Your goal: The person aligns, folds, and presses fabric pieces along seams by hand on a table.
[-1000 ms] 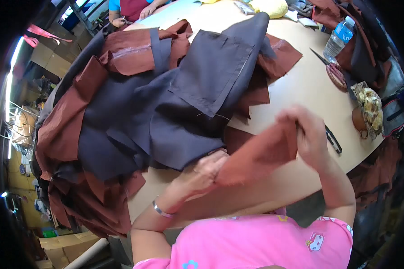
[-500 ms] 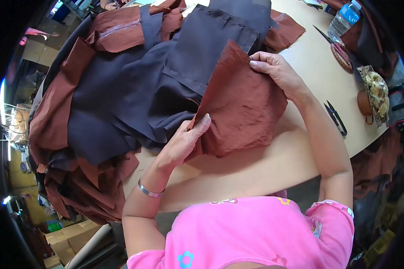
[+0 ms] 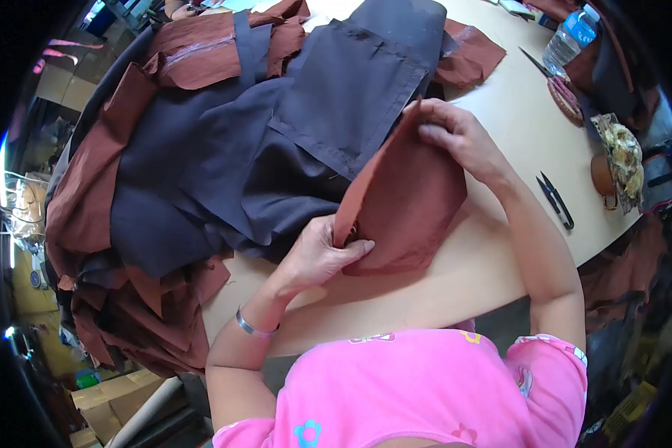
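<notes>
rust cloth, held up at two points

location: near side of the table, in front of the wearer's pink shirt. the rust cloth is stretched on a slant, low at the left, high at the right. whether its bottom edge is touched to the table cannot be told.

left hand: the low end is pinched, thumb laid over the near face, fingers mostly hidden. a bangle is worn on the wrist.

right hand: the raised edge is gripped between thumb and bent fingers.

left and beyond: dark cloth is spread in loose folds. a dark patch is laid over its right part. rust pieces are seen at its far side. a heap is hung over the table's left edge.

right side: snips are laid near the right forearm, blades pointed away from the wearer. farther off, scissors are placed, with a blue-labelled bottle just beside them.
</notes>
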`<state>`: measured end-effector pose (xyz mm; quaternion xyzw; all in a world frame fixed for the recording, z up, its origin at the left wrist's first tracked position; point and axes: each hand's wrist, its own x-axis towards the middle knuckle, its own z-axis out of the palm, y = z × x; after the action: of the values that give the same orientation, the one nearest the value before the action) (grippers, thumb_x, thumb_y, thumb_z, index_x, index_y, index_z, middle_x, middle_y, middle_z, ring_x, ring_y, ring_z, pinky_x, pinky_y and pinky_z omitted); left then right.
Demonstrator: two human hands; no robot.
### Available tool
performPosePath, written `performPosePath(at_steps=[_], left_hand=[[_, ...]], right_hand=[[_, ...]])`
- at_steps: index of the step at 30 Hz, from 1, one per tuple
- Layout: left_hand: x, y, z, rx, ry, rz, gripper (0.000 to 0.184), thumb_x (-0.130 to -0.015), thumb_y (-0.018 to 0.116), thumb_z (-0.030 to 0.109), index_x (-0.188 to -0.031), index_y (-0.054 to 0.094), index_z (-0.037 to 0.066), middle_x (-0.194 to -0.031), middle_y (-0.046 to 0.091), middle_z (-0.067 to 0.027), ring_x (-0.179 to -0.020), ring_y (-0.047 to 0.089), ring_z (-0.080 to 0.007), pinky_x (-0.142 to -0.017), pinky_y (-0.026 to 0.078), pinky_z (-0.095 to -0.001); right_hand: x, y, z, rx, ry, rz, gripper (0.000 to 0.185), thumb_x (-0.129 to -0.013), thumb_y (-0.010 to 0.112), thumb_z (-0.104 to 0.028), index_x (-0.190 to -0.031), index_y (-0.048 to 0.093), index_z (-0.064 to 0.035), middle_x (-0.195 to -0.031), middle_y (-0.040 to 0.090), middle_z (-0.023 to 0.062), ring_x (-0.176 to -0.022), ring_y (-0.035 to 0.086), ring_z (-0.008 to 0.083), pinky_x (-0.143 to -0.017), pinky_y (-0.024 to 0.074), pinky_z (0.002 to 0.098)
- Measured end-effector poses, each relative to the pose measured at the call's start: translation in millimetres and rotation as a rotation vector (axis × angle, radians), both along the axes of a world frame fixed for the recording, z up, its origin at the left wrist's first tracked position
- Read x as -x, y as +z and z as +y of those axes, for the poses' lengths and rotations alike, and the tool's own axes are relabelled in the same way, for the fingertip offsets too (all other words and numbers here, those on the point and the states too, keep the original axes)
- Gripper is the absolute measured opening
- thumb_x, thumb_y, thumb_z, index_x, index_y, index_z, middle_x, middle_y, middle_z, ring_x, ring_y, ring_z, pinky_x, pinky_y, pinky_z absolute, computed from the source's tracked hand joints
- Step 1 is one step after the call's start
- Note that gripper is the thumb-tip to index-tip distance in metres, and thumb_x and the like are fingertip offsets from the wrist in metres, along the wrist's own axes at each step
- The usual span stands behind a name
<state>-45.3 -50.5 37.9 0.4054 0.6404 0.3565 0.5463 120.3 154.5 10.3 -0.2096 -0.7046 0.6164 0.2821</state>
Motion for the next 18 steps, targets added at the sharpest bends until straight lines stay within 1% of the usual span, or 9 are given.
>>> performPosePath(at_steps=[3, 4, 5, 7, 8, 11, 14, 17, 18], left_hand=[[-3.3, 8.4, -5.5, 0.085, 0.017, 0.008, 0.019, -0.085, 0.066, 0.009, -0.101, 0.063, -0.002, -0.085, 0.06, 0.0039, -0.079, 0.051, -0.0033, -0.071, 0.045, -0.0216], [-7.1, 11.7, -7.1, 0.096, 0.036, -0.019, 0.019, -0.086, 0.065, 0.009, -0.102, 0.064, -0.001, -0.086, 0.06, 0.0037, -0.08, 0.051, -0.0034, -0.072, 0.045, -0.0216], [-16.4, 8.2, -13.9, -0.017, 0.135, -0.234, 0.02, -0.088, 0.063, 0.011, -0.103, 0.063, -0.002, -0.09, 0.061, 0.0025, -0.084, 0.052, -0.0043, -0.076, 0.045, -0.022], [-17.8, 6.3, -27.7, 0.046, -0.141, -0.163, 0.022, -0.09, 0.061, 0.013, -0.106, 0.06, -0.003, -0.091, 0.06, 0.0021, -0.085, 0.051, -0.0052, -0.078, 0.045, -0.0227], [-22.5, 7.6, -33.6, 0.091, -0.221, -0.152, 0.024, -0.089, 0.063, 0.014, -0.107, 0.061, -0.003, -0.092, 0.061, 0.0015, -0.086, 0.052, -0.0054, -0.078, 0.045, -0.023], [-30.9, 5.8, -50.1, 0.197, -0.34, -0.301, 0.028, -0.089, 0.064, 0.016, -0.109, 0.059, -0.002, -0.091, 0.062, -0.0004, -0.088, 0.052, -0.0058, -0.08, 0.044, -0.0223], [-31.3, 1.8, -58.4, 0.112, -0.256, -0.365, 0.024, -0.09, 0.062, 0.014, -0.107, 0.058, -0.002, -0.089, 0.06, 0.0006, -0.084, 0.051, -0.0057, -0.076, 0.044, -0.0219], [-28.5, 7.1, -58.3, 0.177, -0.248, -0.326, 0.023, -0.09, 0.062, 0.015, -0.105, 0.057, -0.002, -0.087, 0.058, 0.0015, -0.08, 0.048, -0.006, -0.073, 0.043, -0.0224], [-30.1, 5.2, -59.6, 0.166, -0.226, -0.322, 0.023, -0.087, 0.065, 0.015, -0.102, 0.058, -0.001, -0.083, 0.057, 0.0025, -0.077, 0.047, -0.0057, -0.069, 0.042, -0.0223]], right_hand=[[-11.2, 16.4, -10.9, -0.156, 0.069, -0.145, 0.027, -0.087, 0.051, 0.003, -0.112, 0.059, -0.0042, -0.098, 0.061, 0.0025, -0.094, 0.055, 0.0095, -0.088, 0.0436, 0.0244], [-12.1, 10.9, -5.8, -0.183, 0.062, -0.091, 0.025, -0.088, 0.052, 0.0, -0.111, 0.06, -0.0057, -0.088, 0.061, 0.0025, -0.083, 0.056, 0.0078, -0.077, 0.0459, 0.0232], [-13.7, 18.4, -3.2, -0.16, 0.022, -0.095, 0.024, -0.088, 0.052, -0.001, -0.109, 0.06, -0.006, -0.084, 0.06, 0.0017, -0.079, 0.055, 0.0069, -0.072, 0.0451, 0.0223], [-16.2, 43.7, 0.2, -0.116, -0.056, -0.103, 0.021, -0.087, 0.053, -0.002, -0.107, 0.061, -0.0065, -0.076, 0.058, -0.0001, -0.071, 0.053, 0.0051, -0.064, 0.0435, 0.0206], [-13.0, 50.3, 6.5, -0.261, -0.148, -0.072, 0.019, -0.088, 0.054, -0.004, -0.105, 0.062, -0.0077, -0.069, 0.054, -0.0025, -0.063, 0.049, 0.0032, -0.056, 0.0396, 0.0187], [-1.5, 78.3, 16.6, -0.535, -0.118, -0.121, 0.023, -0.087, 0.058, -0.011, -0.109, 0.061, -0.007, -0.081, 0.061, 0.0031, -0.076, 0.058, 0.0101, -0.068, 0.0469, 0.0256], [25.6, 67.3, 36.3, -1.357, -0.129, -0.331, 0.037, -0.083, 0.062, -0.023, -0.118, 0.058, -0.0101, -0.102, 0.063, 0.0103, -0.098, 0.06, 0.0219, -0.081, 0.0486, 0.0365], [53.9, 47.7, 49.1, -1.183, -0.408, -0.706, 0.045, -0.08, 0.065, -0.022, -0.121, 0.053, -0.0079, -0.124, 0.053, 0.0169, -0.114, 0.05, 0.0341, -0.099, 0.0378, 0.0441], [59.5, 37.0, 45.8, -1.101, -0.296, -0.731, 0.046, -0.08, 0.065, -0.022, -0.122, 0.053, -0.0087, -0.125, 0.053, 0.0157, -0.115, 0.051, 0.0327, -0.099, 0.0386, 0.0429]])
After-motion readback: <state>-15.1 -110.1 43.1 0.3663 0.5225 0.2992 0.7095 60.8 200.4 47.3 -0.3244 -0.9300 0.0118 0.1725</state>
